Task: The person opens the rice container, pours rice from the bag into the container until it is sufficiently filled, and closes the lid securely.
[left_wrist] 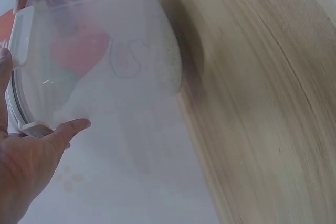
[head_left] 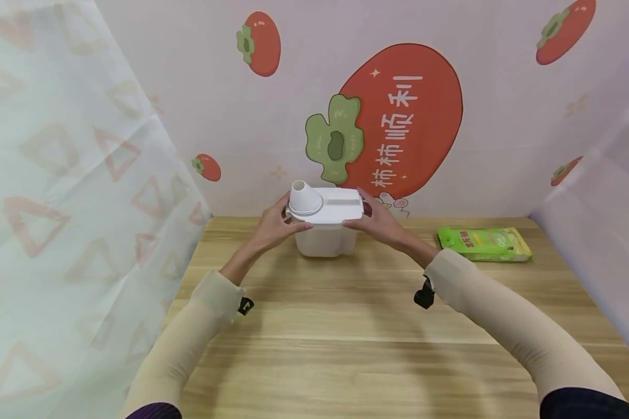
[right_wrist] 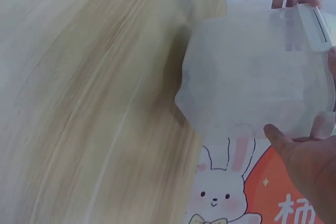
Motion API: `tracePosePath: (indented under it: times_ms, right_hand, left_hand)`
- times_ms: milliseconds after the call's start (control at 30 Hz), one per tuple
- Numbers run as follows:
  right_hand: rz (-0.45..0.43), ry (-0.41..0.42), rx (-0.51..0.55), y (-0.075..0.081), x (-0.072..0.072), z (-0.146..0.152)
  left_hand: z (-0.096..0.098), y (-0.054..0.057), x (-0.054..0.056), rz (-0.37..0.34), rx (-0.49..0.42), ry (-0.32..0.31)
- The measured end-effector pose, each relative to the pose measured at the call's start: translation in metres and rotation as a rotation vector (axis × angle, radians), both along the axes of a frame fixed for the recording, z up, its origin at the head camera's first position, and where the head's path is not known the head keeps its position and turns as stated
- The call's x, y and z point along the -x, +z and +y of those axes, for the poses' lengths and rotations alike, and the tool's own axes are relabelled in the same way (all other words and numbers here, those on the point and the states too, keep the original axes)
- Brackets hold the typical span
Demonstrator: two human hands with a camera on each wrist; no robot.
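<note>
A translucent plastic storage container is held upright at the back of the wooden table, its base at or close to the surface. Its white lid bears a cone-shaped spout on the left. My left hand grips the lid's left end, thumb along the front edge. At the opposite end my right hand grips the lid in the same way. Side latches show by the left fingers in the left wrist view. A pale speckled patch shows low in the container there; what it is, I cannot tell.
A green packet lies flat at the table's back right. Patterned sheets rise behind the table and along both sides. The back sheet with persimmon prints stands close behind the container.
</note>
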State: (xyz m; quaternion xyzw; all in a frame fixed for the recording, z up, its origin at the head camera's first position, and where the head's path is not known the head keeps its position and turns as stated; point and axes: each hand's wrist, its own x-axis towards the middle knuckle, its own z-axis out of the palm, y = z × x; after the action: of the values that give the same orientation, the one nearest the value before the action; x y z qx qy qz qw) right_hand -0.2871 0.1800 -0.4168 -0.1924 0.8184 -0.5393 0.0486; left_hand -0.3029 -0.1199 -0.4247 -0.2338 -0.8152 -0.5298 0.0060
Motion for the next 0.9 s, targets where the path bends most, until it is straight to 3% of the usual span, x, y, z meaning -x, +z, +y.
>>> tracePosePath:
  times_ms: [433,900]
  right_hand:
    - [-0.012,-0.033,-0.083,-0.003,-0.014,0.031]
    - [-0.022,0.003,-0.054,-0.008,-0.015,0.045]
  left_hand:
    - [0.027,-0.007,-0.005,-0.043,-0.048,-0.069]
    - [0.036,-0.010,-0.007,-0.021,0.009,-0.080]
